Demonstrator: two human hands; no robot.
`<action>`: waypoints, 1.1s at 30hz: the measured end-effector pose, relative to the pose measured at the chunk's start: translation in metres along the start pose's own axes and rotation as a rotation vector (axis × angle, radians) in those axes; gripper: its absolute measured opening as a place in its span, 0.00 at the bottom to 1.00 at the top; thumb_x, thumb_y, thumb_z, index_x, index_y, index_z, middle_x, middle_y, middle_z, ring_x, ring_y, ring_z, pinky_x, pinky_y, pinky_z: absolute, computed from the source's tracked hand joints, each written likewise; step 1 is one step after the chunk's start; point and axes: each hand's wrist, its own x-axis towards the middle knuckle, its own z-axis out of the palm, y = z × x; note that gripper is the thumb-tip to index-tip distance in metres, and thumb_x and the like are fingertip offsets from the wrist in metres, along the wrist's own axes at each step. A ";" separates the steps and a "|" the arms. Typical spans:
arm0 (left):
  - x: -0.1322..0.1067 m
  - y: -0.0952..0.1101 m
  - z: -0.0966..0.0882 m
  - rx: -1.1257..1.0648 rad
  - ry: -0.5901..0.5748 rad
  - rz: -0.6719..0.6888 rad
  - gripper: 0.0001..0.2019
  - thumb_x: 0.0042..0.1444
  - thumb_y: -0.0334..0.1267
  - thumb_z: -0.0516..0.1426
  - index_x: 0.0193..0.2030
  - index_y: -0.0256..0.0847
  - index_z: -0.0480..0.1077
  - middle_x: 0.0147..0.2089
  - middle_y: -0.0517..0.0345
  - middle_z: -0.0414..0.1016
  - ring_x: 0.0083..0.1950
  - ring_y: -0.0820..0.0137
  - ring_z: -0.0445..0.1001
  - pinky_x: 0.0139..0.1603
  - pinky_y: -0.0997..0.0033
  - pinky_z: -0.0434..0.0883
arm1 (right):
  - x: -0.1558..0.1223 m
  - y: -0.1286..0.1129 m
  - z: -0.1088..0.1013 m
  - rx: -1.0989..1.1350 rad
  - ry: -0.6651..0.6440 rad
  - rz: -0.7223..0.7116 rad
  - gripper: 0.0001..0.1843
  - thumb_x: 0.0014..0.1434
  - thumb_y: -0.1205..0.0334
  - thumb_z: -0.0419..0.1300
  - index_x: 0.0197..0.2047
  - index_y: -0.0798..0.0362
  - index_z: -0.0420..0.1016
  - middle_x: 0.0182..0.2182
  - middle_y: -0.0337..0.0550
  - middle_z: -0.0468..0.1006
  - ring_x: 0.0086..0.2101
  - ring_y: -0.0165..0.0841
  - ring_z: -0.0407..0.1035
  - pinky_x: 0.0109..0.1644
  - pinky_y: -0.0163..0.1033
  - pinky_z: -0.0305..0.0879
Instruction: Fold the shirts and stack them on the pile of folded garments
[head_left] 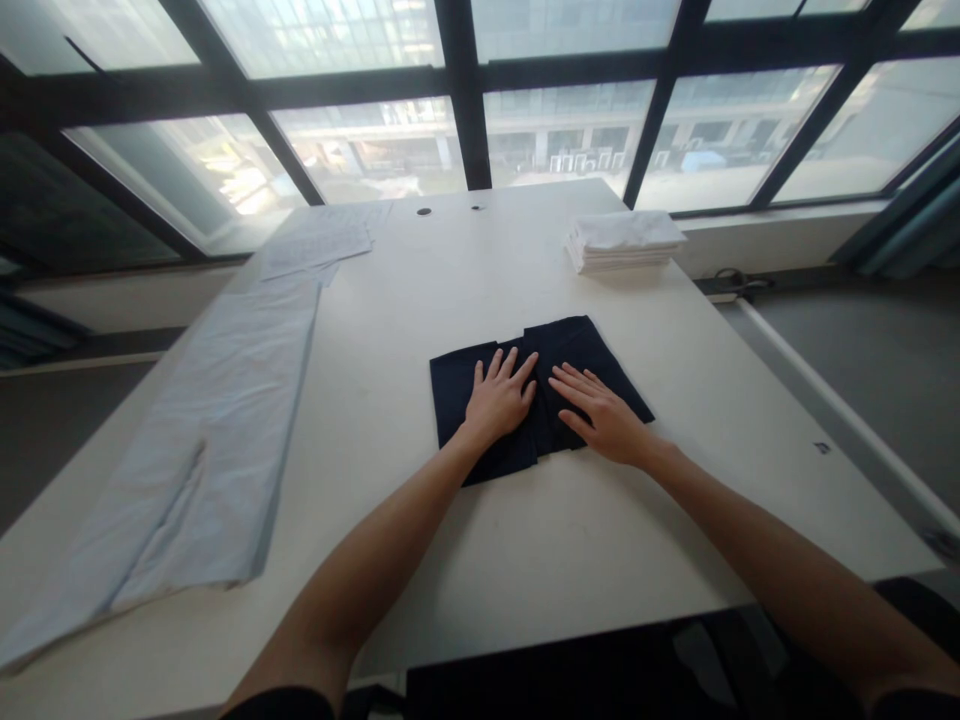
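A dark navy folded cloth (600, 350) lies flat on the white table in front of me, its two sides meeting along a line near the middle. My left hand (501, 395) rests palm down on its left part, fingers spread and the fingertips close to that middle line. On the right part lies my right hand (596, 412), flat, with its fingers stretched out toward the left hand. Neither hand grasps the cloth. Parts of the fabric are hidden under both palms.
Along the left side of the white table (420, 290) lies a long pale folded fabric (232, 380), with papers (322, 240) beyond it. A stack of folded white cloths (626, 240) stands at the far right. Windows (570, 140) with dark frames line the far side.
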 end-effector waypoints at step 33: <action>-0.068 -0.005 -0.008 0.018 0.056 0.069 0.29 0.74 0.50 0.42 0.79 0.48 0.51 0.80 0.52 0.51 0.80 0.54 0.50 0.76 0.41 0.55 | -0.011 -0.029 0.017 -0.294 -0.168 -0.109 0.37 0.70 0.48 0.56 0.77 0.47 0.54 0.76 0.51 0.50 0.75 0.47 0.40 0.75 0.66 0.42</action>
